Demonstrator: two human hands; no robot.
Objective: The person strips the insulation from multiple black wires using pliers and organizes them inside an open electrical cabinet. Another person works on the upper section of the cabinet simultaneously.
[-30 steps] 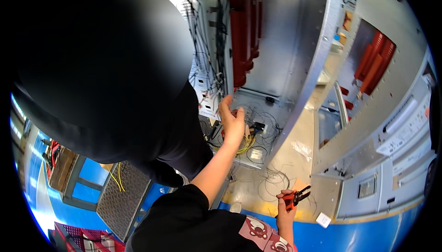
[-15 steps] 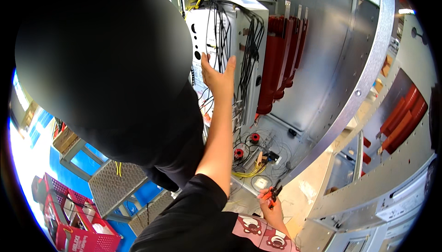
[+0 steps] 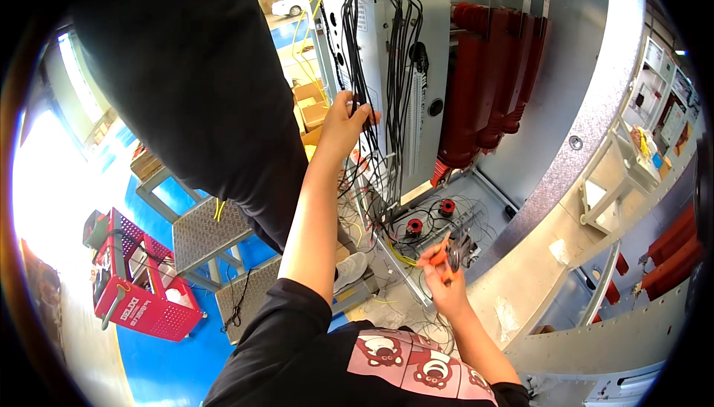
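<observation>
My left hand [image 3: 343,128] reaches up to a bundle of black wires [image 3: 358,57] hanging down the front of a light grey metal box [image 3: 431,139]. Its fingers curl round some of the wires, thumb in front. Lower and to the right, my right hand [image 3: 448,295] grips orange-handled pliers [image 3: 440,257]. Their dark jaws point up and to the right, and look blurred. The pliers are over the cabinet floor [image 3: 476,191], apart from the wire bundle.
Dark red insulators [image 3: 476,87] stand behind the box. Wire spools [image 3: 414,226] and loose wires lie on the cabinet floor. Close on my left stands a person in dark clothes [image 3: 201,95], by a metal step [image 3: 216,236]. A red basket [image 3: 160,318] with tools stands farther left.
My left hand, spread beside the box before, has closed round the black wires. My right hand with the pliers is higher in view. The view has shifted, and the person on the left covers less.
</observation>
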